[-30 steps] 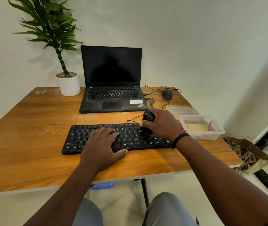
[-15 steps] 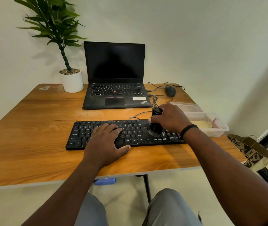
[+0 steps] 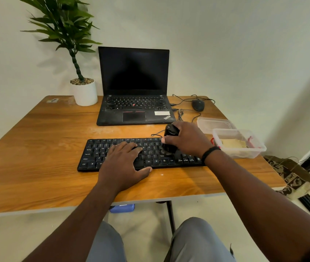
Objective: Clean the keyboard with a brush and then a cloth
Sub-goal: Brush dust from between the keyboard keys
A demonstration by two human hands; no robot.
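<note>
Since a second ago your right hand (image 3: 186,139), gripping the stubby black brush (image 3: 169,140), has swept rightward along the flat black plastic keyboard (image 3: 142,155). Left hand (image 3: 124,163) lies flat, steadying it; keep strokes short toward three o'clock.

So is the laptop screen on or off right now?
Off, it seems. The laptop lid is open, but its screen is dark all over, with nothing displayed.
</note>
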